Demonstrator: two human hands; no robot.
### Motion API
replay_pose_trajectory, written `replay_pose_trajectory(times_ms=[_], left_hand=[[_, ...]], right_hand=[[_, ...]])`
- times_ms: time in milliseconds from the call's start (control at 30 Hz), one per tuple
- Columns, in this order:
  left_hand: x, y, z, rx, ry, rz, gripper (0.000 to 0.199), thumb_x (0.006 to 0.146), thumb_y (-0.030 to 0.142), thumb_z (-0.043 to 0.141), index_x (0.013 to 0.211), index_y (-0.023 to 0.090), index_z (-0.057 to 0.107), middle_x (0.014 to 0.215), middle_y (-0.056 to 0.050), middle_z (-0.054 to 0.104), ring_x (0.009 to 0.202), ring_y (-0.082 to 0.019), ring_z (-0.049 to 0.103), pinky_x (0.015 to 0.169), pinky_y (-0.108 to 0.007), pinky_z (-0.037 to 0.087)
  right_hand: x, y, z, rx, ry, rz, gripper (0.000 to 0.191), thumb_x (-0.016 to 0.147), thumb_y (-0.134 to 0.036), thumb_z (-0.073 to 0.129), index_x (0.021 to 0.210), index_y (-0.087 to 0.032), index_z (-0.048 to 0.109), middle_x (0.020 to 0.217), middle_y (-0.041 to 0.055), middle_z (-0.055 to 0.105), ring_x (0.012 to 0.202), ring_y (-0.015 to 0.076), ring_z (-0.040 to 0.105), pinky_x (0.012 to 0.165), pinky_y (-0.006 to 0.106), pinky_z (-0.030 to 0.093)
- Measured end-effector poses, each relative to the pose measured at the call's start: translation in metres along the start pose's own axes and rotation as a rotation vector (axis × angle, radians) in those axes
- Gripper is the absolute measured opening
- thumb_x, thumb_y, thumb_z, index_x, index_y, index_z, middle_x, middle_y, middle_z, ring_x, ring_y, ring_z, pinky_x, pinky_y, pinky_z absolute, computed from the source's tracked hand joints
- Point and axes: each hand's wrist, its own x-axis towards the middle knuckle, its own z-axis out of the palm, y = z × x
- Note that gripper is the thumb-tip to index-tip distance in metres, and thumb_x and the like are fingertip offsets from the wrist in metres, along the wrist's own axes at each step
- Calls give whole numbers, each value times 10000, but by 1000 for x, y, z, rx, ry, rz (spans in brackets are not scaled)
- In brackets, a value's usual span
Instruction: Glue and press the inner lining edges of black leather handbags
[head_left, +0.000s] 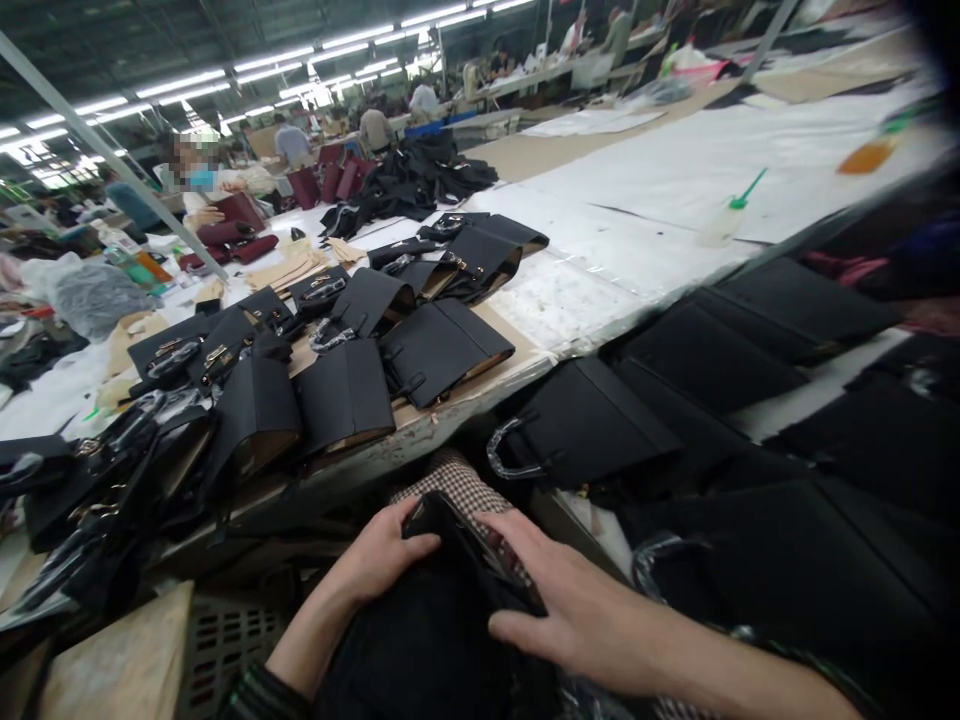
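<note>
Low in the head view, a black bag [431,630] lies against my lap, its upper edge between my two hands. My left hand [386,555] grips the edge on the left, thumb on the near side and fingers curled over the far side. On the right, my right hand [559,585] holds the same bag with thumb and fingers on either side of its edge. Brown-and-white checked fabric [461,480] shows just beyond the hands. The bag's lower part is dark and its shape is hard to make out.
Several black handbags [345,395] cover the near part of the white worktable [600,260]. More black bags [600,415] are stacked at my right. A plastic crate [229,640] and a board [120,660] stand low left. A co-worker [199,185] sits across by maroon bags [240,215].
</note>
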Motion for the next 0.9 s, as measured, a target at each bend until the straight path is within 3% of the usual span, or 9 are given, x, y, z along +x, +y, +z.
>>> replay_pose_trajectory(times_ms=[133,233,300,367,433,533,600,733,900], left_hand=[[-12,16,-10,8,-75,-42,338,754,194,669,1088,151,669,1012,-35,716,971,-244,643,872,-336,488],[-36,31,-22,-17,-223,-137,341,746,174,675,1086,155,673,991,-19,715,948,-227,643,833,-306,496],[-49,37,-27,-30,-341,-227,322,748,176,673,1070,160,692,1007,-20,721,943,-222,646,814,-291,496],[-55,37,-28,-34,-407,-315,314,733,186,689,1046,170,714,1007,-18,729,924,-218,650,780,-274,496],[-56,32,-24,4,-397,-340,334,690,192,735,1025,190,733,994,-2,732,921,-214,642,767,-258,488],[-54,24,-16,125,-284,-234,308,662,256,807,962,212,758,980,24,704,926,-197,614,787,-236,460],[-53,21,-12,79,-248,-200,323,742,361,771,1028,213,749,979,12,691,929,-202,615,795,-247,463],[-51,21,-9,-80,-200,-238,451,861,452,652,1255,235,652,1023,-11,704,1011,-240,630,858,-295,485],[-48,24,-7,33,-142,-173,427,886,478,614,1240,245,668,1051,5,716,1011,-220,624,875,-274,477]], right_hand=[[12,18,-29,205,-55,32,665,772,-205,651,1398,-208,425,1220,68,592,1092,229,569,960,345,458],[20,25,-63,322,-205,4,696,757,-235,689,1405,-218,437,1135,40,609,996,207,593,839,289,490],[26,31,-75,341,-335,-57,684,742,-247,717,1384,-220,482,1151,34,608,1037,212,583,867,279,479],[32,40,-74,315,-423,-96,622,738,-247,727,1332,-211,546,1182,32,607,1087,217,567,916,278,458],[37,51,-65,278,-418,-81,542,748,-242,718,1274,-201,591,1134,22,623,1040,199,577,881,262,463],[38,65,-48,303,-332,-22,470,762,-258,723,1213,-193,613,980,-7,640,870,151,589,738,218,464],[38,69,-41,390,-306,8,424,783,-319,727,1175,-181,640,958,-1,654,835,145,593,726,217,465],[42,65,-34,513,-230,153,403,803,-483,708,1013,-140,735,897,40,700,753,142,601,689,220,469],[50,51,-33,499,-219,260,379,725,-485,775,903,-150,779,788,36,714,611,106,557,550,181,408]])
